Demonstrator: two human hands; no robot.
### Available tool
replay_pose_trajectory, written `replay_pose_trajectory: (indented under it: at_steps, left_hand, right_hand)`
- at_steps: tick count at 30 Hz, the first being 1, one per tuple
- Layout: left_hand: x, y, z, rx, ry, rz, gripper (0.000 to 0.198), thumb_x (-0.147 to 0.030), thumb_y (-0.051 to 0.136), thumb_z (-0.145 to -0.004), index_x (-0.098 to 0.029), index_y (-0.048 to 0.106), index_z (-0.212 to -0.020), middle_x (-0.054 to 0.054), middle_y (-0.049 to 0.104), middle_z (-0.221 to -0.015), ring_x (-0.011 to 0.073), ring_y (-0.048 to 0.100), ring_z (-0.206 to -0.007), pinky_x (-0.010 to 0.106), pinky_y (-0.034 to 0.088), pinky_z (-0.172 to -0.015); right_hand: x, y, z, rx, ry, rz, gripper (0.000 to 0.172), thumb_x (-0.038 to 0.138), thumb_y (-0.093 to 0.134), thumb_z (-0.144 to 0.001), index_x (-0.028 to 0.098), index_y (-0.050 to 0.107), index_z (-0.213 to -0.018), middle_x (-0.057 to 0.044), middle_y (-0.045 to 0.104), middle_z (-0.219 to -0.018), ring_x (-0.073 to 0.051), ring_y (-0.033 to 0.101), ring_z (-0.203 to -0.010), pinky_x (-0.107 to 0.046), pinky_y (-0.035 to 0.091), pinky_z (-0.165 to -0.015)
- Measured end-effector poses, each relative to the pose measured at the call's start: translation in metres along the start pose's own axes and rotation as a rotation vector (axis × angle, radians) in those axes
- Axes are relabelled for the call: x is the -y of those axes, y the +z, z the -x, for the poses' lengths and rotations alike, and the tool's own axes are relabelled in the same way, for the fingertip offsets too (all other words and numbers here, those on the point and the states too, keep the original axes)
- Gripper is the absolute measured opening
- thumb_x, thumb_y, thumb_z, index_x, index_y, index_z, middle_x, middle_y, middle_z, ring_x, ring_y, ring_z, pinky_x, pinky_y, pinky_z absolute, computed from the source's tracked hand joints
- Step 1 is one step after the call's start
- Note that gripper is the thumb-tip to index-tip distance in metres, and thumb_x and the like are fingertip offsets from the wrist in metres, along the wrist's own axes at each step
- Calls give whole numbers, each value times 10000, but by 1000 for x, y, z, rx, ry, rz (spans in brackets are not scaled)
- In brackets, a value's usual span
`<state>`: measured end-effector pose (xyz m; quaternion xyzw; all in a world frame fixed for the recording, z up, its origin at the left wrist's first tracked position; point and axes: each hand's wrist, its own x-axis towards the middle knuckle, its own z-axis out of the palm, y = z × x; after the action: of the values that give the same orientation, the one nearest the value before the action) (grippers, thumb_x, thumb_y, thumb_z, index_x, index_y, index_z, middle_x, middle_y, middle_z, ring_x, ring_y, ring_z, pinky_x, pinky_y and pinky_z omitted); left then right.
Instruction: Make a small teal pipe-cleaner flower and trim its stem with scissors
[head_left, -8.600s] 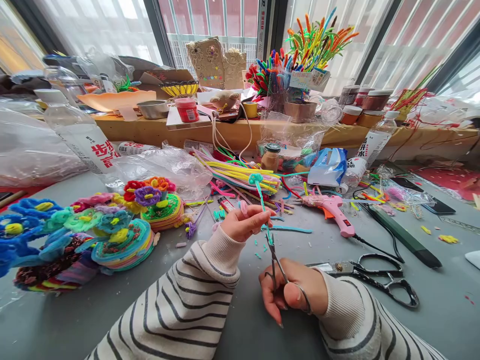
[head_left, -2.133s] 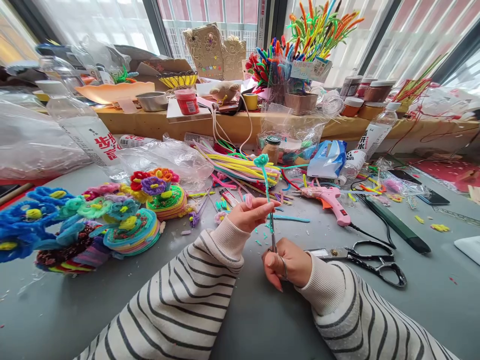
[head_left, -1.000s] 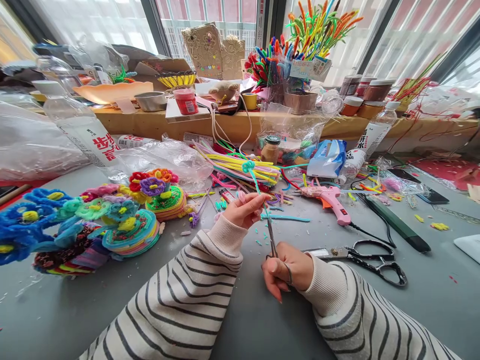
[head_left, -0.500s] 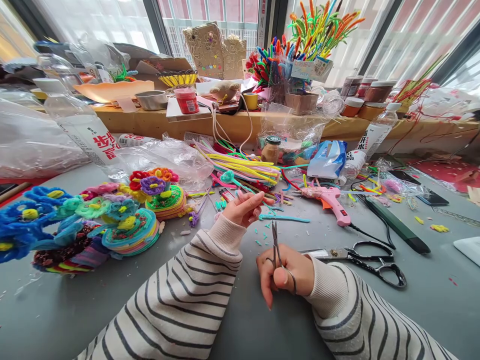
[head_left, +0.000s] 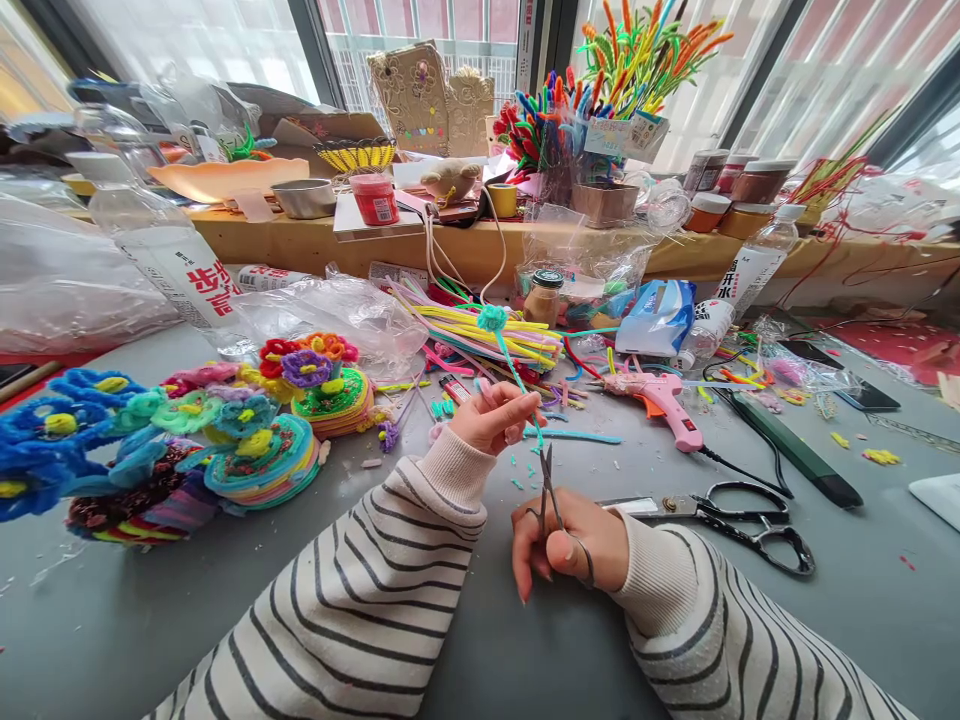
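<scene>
Above the grey table [head_left: 862,610], the left hand [head_left: 495,415] pinches a teal pipe-cleaner stem [head_left: 510,365] with a curled tip, tilted up-left. Just below it, the right hand [head_left: 570,545] has its grip closed around small scissors [head_left: 547,480], blades pointing up, slightly parted. Far left, a clear bottle [head_left: 161,255] bears red Chinese characters.

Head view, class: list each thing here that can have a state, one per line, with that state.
Left hand: pinching the teal pipe-cleaner stem, tilted.
Right hand: holding small scissors, blades slightly apart.
Large black scissors: lying flat, closed.
Pink glue gun: lying on its side.
</scene>
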<state>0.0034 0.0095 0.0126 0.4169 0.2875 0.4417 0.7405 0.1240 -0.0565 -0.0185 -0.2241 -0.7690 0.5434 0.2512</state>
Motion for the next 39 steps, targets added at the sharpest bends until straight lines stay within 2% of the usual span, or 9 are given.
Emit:
replay_pose_trajectory:
  at_steps: [5,10,22,28,33,39]
  left_hand:
    - [3,-3,0,45,9,-49,267,-304,681,-503,-136,474,-493,-34,540,-400,3,335,-317,139,222,-346]
    - [4,-3,1,73,-5,-56,280,-306,683,-497,-139,458,-502,-31,543,-417,9,330,-345,150,211,-364]
    - [5,-3,0,85,-7,-38,249,-298,683,-504,-141,489,-510,-38,526,-406,17,345,-372,155,219,-379]
    - [3,-3,-1,67,-62,-7,276,-279,723,-424,-143,545,-585,-24,584,-476,27,429,-396,154,230,-373]
    - [3,1,0,41,-17,-15,274,-270,723,-417,-139,489,-476,-58,525,-400,8,380,-344,156,251,-372]
    - [1,3,3,26,-10,-15,292,-268,722,-419,-145,462,-467,-69,469,-359,12,377,-349,152,252,-366]
  right_hand:
    - [3,0,0,6,-17,-27,766,698,185,-686,61,596,-575,10,369,-479,-56,358,-428,-195,293,-424]
    - [2,1,-1,15,-26,-23,761,694,175,-692,68,592,-574,13,366,-477,-54,349,-421,-198,299,-428]
    - [0,1,0,1,-24,-77,702,662,235,-709,87,543,-452,23,340,-407,-43,326,-378,-189,270,-388]
    - [-4,3,-2,-77,-9,-76,717,660,223,-717,78,556,-461,28,317,-388,-47,316,-377,-189,261,-386]
    - [1,2,-2,-60,-20,-59,764,702,169,-683,73,573,-531,23,350,-421,-49,317,-394,-191,289,-414]
    - [-1,2,-2,-42,-7,-29,779,711,150,-678,76,582,-547,27,327,-415,-58,336,-399,-201,300,-426]
